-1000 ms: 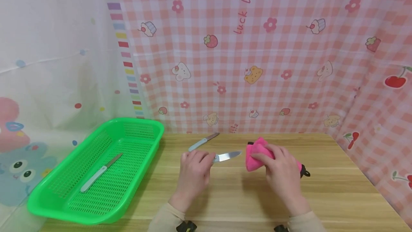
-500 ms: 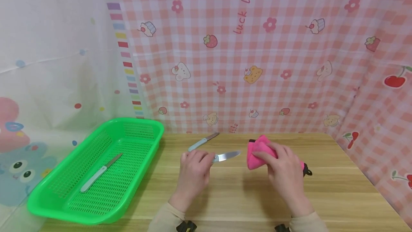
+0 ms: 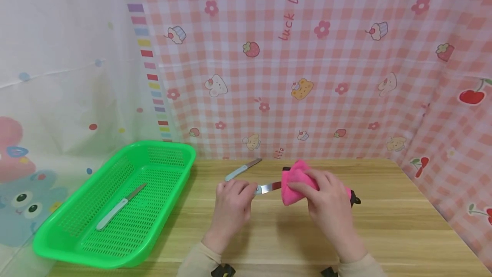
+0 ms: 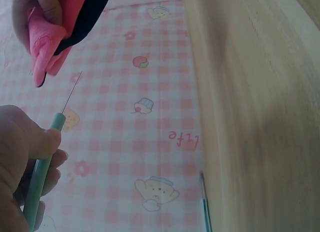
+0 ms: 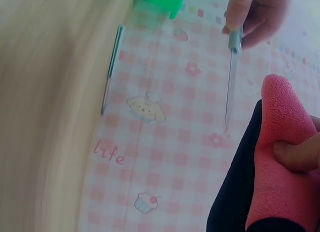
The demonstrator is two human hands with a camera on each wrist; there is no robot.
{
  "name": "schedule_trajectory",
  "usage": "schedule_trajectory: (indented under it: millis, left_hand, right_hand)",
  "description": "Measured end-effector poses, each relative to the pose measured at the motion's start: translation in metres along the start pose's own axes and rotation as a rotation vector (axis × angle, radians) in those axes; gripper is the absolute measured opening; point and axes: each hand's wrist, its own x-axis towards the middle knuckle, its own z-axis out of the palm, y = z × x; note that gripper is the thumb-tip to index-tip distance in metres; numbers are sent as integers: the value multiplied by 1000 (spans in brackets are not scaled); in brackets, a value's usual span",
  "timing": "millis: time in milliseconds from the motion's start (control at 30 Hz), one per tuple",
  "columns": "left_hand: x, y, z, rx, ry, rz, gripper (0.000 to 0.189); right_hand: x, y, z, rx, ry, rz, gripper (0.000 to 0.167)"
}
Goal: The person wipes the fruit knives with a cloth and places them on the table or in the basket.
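My left hand (image 3: pixel 232 202) grips a knife (image 3: pixel 266 189) by its pale blue-green handle, the blade pointing right. My right hand (image 3: pixel 332 208) holds a bunched pink cloth (image 3: pixel 295 187) with a black side and a black loop at its far end. In the head view the cloth's edge overlaps the blade tip, and pink shows as a reflection on the metal. From the right wrist, the thumb presses into the fluffy cloth (image 5: pixel 282 177), and a gap shows between it and the blade (image 5: pixel 231 86). The left wrist view shows the handle (image 4: pixel 45 172) between thumb and fingers.
A second knife (image 3: pixel 242 170) lies on the wooden table (image 3: pixel 399 225) just behind my left hand. At left stands a green plastic basket (image 3: pixel 96 260) with another knife (image 3: pixel 119 208) in it. A pink checked curtain (image 3: pixel 269 67) hangs along the table's back edge.
The right hand with the pink cloth first shifts slightly right, then moves left until the cloth overlaps the blade tip in the head view. The left hand and knife stay nearly still.
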Motion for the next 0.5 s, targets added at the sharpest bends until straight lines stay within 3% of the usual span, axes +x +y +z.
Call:
schedule_trajectory:
  millis: [500]
  left_hand:
    - [0,3,0,-6,-13,25,21]
  right_hand:
    - [2,-17,24,-8,-72,-72,55]
